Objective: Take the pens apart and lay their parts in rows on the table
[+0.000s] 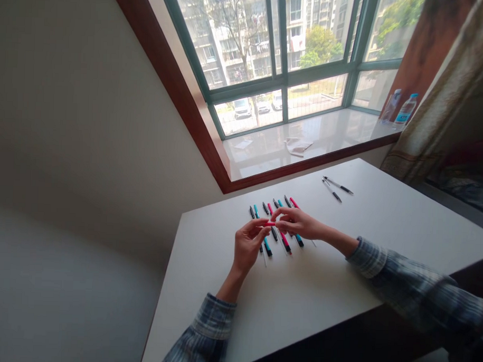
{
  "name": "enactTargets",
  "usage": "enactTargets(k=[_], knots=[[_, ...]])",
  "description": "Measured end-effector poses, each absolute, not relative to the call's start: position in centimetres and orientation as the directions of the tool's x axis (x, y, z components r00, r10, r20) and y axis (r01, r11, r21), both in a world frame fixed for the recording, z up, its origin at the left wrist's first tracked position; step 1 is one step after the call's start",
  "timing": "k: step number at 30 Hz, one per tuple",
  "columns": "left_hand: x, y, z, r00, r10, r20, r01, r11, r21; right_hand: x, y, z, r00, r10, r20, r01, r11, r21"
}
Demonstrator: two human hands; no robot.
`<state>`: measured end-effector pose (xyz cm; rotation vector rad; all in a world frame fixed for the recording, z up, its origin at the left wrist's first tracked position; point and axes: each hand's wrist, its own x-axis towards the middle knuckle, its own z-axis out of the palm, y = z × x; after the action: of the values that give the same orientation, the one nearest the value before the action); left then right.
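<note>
My left hand [247, 245] and my right hand [296, 223] meet above a white table [325, 289], fingertips pinched together on a small red pen part [270, 223]. Just beneath them lies a row of several pens [277, 230] with black, blue and red bodies, side by side. Both hands hover over this row, fingers curled. Part of the row is hidden by my right hand.
Two more pens [336, 187] lie apart at the far side of the table. Beyond is a window sill [346, 132] with papers and two plastic bottles [400, 108]. A curtain [446, 103] hangs at the right. A wall runs along the left.
</note>
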<state>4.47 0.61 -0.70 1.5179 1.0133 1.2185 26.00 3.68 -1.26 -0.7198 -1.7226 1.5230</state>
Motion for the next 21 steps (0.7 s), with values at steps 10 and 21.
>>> enactTargets(k=[10,21], knots=[[5.1,0.4,-0.8,0.137,0.985,0.109,0.016,-0.112,0.994,26.5,3.6,-0.2,-0.329,0.926,0.183,-0.159,0.137,-0.978],[4.8,0.4,-1.6,0.093,0.995,-0.031,-0.101,0.041,0.994,26.4,3.5,-0.2,-0.169,0.944,0.283,-0.177,0.253,-0.951]])
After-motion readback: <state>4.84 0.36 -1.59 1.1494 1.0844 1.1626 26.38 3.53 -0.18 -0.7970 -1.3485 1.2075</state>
